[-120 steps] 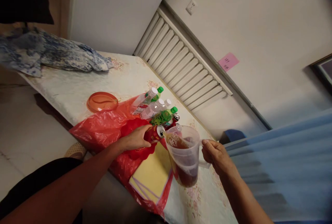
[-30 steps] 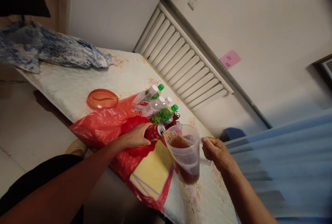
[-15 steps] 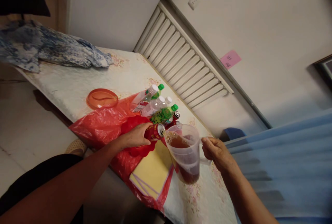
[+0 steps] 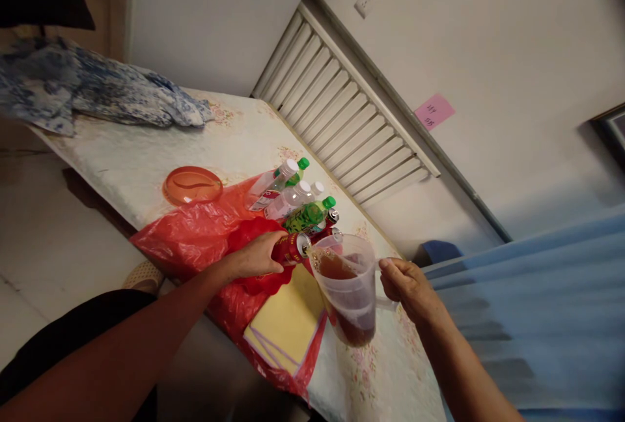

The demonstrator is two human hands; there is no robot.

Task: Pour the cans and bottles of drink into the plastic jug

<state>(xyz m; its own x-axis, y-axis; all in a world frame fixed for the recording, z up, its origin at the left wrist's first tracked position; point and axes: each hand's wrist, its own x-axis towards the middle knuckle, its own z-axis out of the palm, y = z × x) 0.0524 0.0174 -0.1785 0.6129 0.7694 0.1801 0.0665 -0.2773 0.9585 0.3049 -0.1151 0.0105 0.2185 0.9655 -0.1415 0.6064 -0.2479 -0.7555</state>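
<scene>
My left hand [image 4: 258, 254] is wrapped round a red can [image 4: 291, 249], tipped on its side with its open top at the rim of a clear plastic jug [image 4: 349, 292]. Liquid runs from the can into the jug, where brown liquid with bubbles stands. My right hand [image 4: 406, 284] is closed on the jug's handle and holds the jug tilted toward the can. Below the can lies a folded yellow cloth [image 4: 288, 321] with a purple edge, on a red plastic bag [image 4: 195, 233]. Behind the can stand several bottles, one a green bottle [image 4: 305, 219].
An orange lid or dish [image 4: 192, 185] rests left of the bottles on the flowered tablecloth [image 4: 131, 155]. Blue-and-white fabric [image 4: 131, 93] lies at the far left. A radiator [image 4: 342, 96] and wall run behind the table; a blue curtain [image 4: 537, 305] hangs at right.
</scene>
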